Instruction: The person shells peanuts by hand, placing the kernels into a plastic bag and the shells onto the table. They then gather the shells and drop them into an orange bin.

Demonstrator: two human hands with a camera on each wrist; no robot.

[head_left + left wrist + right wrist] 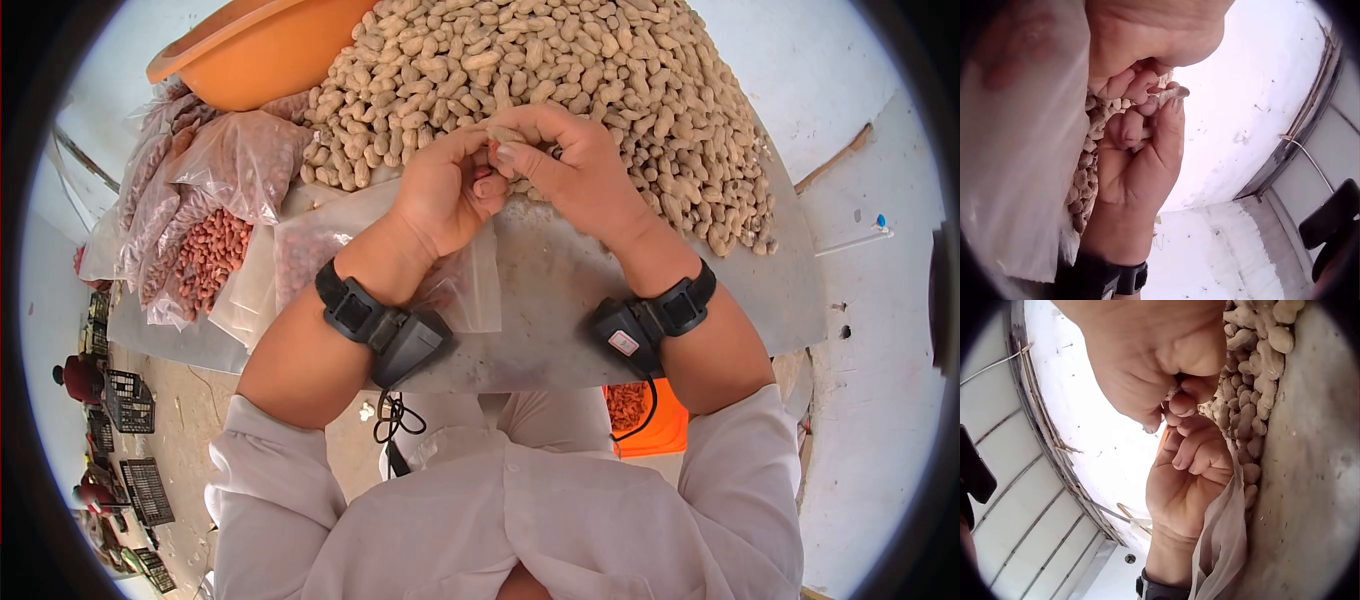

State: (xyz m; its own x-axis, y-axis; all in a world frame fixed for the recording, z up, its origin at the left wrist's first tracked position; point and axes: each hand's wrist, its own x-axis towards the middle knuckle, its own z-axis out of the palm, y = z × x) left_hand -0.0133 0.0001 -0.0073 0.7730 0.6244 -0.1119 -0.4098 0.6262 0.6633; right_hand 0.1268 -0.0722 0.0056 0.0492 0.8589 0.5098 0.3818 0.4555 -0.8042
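Note:
Both hands meet in front of a big heap of unshelled peanuts (540, 60). My left hand (437, 195) has its palm turned up and fingers curled, a red peanut kernel (482, 172) showing in them. Thumb and forefinger of my right hand (585, 170) pinch a peanut (505, 134), and the left fingertips hold it from the other side. In the left wrist view the pale shell of this peanut (1174, 93) juts past the right thumb tip. Below the left hand lies a clear plastic bag (470, 290) with kernels in it.
An orange basin (260, 55) stands at the back left. Plastic bags of peanuts (240, 160) and loose red kernels (213, 250) lie left on the metal table (540, 350). Under its front edge sits an orange container (665, 425). Black crates (148, 490) stand on the floor.

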